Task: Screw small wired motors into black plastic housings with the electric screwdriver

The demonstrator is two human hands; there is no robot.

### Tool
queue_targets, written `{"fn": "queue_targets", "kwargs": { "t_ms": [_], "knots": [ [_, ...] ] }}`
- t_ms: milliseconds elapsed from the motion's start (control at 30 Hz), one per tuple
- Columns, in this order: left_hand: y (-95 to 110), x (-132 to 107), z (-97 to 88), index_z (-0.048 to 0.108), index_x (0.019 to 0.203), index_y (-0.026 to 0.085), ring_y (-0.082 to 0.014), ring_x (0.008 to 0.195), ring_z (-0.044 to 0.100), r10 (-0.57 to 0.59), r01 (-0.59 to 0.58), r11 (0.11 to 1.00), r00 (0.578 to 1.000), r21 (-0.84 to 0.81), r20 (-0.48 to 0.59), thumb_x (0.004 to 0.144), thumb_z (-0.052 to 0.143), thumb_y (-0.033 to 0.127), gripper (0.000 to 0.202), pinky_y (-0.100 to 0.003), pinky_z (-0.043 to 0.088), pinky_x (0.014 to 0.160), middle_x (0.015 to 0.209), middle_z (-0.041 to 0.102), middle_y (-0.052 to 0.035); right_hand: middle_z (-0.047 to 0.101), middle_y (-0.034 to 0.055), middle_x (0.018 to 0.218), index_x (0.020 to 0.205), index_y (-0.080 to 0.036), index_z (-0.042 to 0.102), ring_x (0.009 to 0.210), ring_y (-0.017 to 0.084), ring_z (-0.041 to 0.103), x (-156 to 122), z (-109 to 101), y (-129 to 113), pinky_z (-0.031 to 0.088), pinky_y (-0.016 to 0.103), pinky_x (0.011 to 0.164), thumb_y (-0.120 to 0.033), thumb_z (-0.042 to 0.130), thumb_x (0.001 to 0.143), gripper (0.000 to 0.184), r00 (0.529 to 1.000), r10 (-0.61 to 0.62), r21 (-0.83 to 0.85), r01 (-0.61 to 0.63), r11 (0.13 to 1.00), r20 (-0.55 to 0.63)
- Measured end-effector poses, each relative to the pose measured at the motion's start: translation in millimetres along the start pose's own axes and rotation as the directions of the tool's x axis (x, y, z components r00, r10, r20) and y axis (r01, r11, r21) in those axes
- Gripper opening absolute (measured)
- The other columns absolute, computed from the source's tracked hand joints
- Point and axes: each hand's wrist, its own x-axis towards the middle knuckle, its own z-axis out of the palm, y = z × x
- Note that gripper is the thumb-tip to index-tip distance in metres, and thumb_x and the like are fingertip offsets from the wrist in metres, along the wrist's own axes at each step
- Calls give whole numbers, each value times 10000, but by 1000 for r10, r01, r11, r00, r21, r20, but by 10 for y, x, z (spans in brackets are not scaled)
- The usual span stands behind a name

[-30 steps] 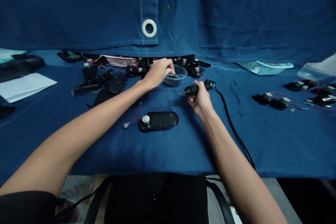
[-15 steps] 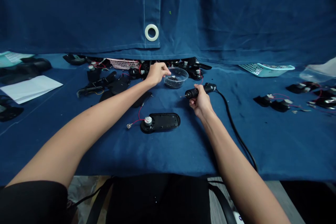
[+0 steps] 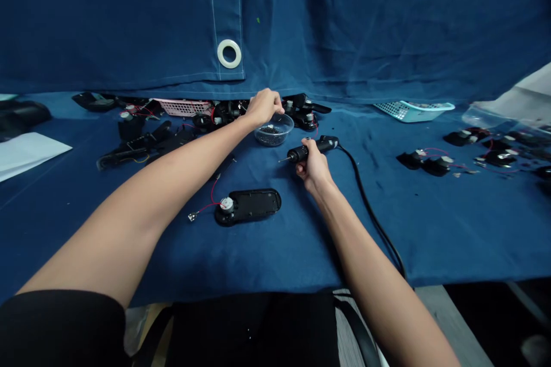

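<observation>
Gripping a corded black handheld tool point(image 3: 319, 144), right hand point(image 3: 313, 167) closed; left hand point(image 3: 264, 107) curled above a clear bowl point(image 3: 284, 125) of black granules point(image 3: 270, 132), its hold unclear.

Left hand point(image 3: 263, 106) moving back over the bowl

It is shifting from beside the clear bowl point(image 3: 274, 135) to just above its far rim, while the wearer's head is turning slightly right, sliding the whole tabletop leftward in view.

And here it's matt navy cloth point(image 3: 387, 229) across the board, a glossy clear plastic bowl point(image 3: 274, 133), a smooth black plastic corded screwdriver point(image 3: 316, 148) with a thin metal bit point(image 3: 283, 159), and a matt black plastic casing point(image 3: 253, 204)!
</observation>
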Motion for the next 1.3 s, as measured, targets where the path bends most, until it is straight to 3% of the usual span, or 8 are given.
{"fn": "queue_targets", "kwargs": {
  "t_ms": [133,300,400,500,667,800,1100,1300],
  "knots": [
    [210,-336,-275,698,734,159,-138,689,572,66,-75,995,990,-67,-121,744,657,192,54,-258,389,658,719,676,-18,397,-73,424,624,-209,418,322,62,343,-8,-3,-3,252,162,277,-388,591,782,296,1000,4,3,-4,1000,6],
    [505,-1184,-626,717,756,182,-129,709,583,173,-182,983,948,-6,-268,811,632,200,103,-263,416,698,754,668,2,392,-72,431,627,-213,408,334,65,351,-48,10,-8,265,158,287,-422,595,788,323,997,2,71,-7,997,76],
    [598,-1622,-727,727,800,210,-133,764,605,207,-213,977,936,9,-284,843,625,202,110,-263,446,731,810,675,6,386,-68,441,630,-203,427,358,66,387,-103,42,-13,323,157,316,-486,579,813,369,988,3,138,-24,990,154],
    [653,-1855,-777,727,869,208,-134,812,623,227,-236,972,921,9,-317,866,610,187,119,-266,470,769,865,687,-7,418,-51,455,637,-189,467,384,78,445,-168,78,-22,383,168,347,-491,549,848,377,978,-19,170,-17,985,207],
    [703,-1946,-837,718,938,206,-122,803,641,246,-277,959,916,-56,-317,866,594,117,169,-248,494,753,896,693,-11,448,-28,476,690,-172,544,494,126,573,-257,107,-56,502,202,441,-481,503,889,369,954,-67,175,16,984,292],
    [675,-1973,-854,718,915,226,-135,821,646,269,-311,948,896,-66,-354,852,629,150,133,-266,505,760,884,703,-1,477,-18,524,751,-171,570,566,132,617,-311,115,-90,562,222,546,-454,493,906,332,934,-103,213,29,977,343],
    [654,-2029,-849,700,891,211,-126,791,625,419,-435,898,792,72,-445,893,599,255,110,-269,489,770,839,700,-7,505,-9,577,835,-166,579,580,131,637,-404,163,-96,595,211,586,-472,529,892,316,923,15,245,-117,962,385],
    [646,-2030,-815,698,947,195,-115,772,615,488,-500,859,729,114,-480,858,642,189,105,-252,493,742,840,686,-20,518,7,569,837,-132,589,547,128,632,-442,183,-81,595,203,571,-441,495,919,332,906,34,237,-147,960,421]
  ]
}}
